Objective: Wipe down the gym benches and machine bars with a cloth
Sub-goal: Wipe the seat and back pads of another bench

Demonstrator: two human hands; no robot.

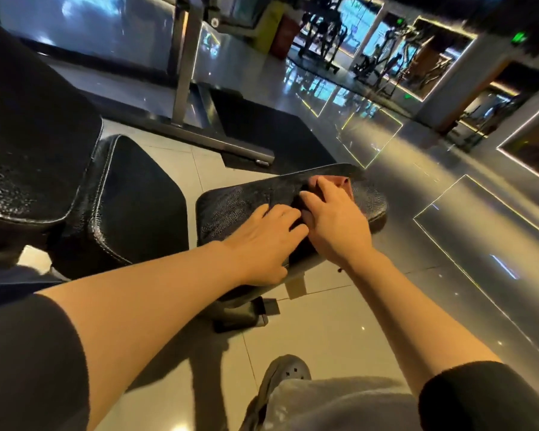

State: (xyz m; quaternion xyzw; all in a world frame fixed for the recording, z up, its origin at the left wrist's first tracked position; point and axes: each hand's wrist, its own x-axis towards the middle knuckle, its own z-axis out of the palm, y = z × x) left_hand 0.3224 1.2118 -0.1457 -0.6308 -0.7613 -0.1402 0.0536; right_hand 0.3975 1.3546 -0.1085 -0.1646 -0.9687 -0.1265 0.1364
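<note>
A small black padded bench pad [231,209] lies low in front of me. A pinkish-red cloth [344,183] sits on its far right part, mostly covered by my right hand [333,222], whose spread fingers press down on it. My left hand [265,241] lies flat on the pad beside it, fingers straight and touching the right hand's thumb side. The pad's surface left of the cloth looks wet and speckled.
A larger black seat pad [131,200] and a backrest pad [28,144] stand to the left. A grey machine post and base bar [181,73] rise behind on a dark mat. Glossy tiled floor spreads right; my shoe [285,373] is below.
</note>
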